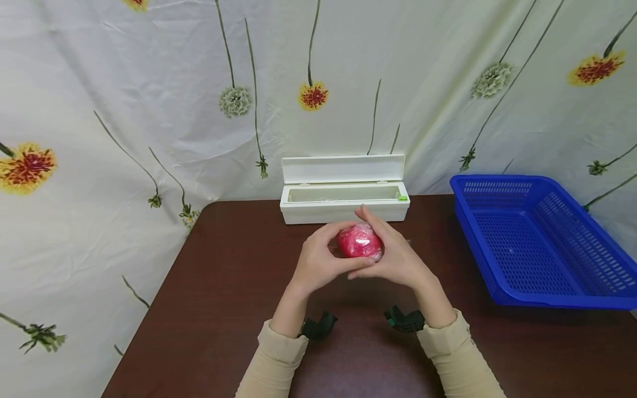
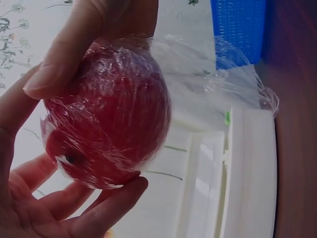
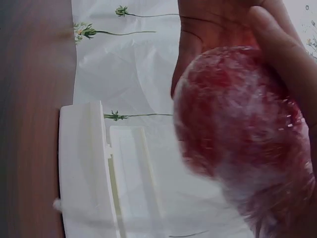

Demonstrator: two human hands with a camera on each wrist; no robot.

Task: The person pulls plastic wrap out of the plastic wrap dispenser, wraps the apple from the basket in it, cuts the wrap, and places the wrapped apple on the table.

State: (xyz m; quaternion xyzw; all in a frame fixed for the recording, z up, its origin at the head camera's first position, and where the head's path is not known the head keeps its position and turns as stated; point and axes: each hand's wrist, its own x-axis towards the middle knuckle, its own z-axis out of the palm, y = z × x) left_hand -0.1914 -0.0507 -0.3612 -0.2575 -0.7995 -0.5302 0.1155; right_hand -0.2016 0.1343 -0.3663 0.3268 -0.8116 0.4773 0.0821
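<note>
A shiny red apple (image 1: 359, 241), wrapped in clear cling film, is held between both hands above the table. My left hand (image 1: 318, 262) grips its left side with curled fingers and thumb. From the right, my right hand (image 1: 400, 260) curls round it, thumb near the left thumb. In the left wrist view a loose tail of cling film (image 2: 235, 82) trails off the apple. Bunched film (image 3: 262, 198) shows on its lower side in the right wrist view. Just beyond the hands stands a white cling film dispenser (image 1: 343, 213), its lid raised.
A blue perforated basket (image 1: 478, 265) stands at the right side of the brown table (image 1: 224, 287). On the dispenser's right end is a green slider (image 1: 402, 198). A white flowered cloth (image 1: 174, 83) hangs behind the table and down its left side.
</note>
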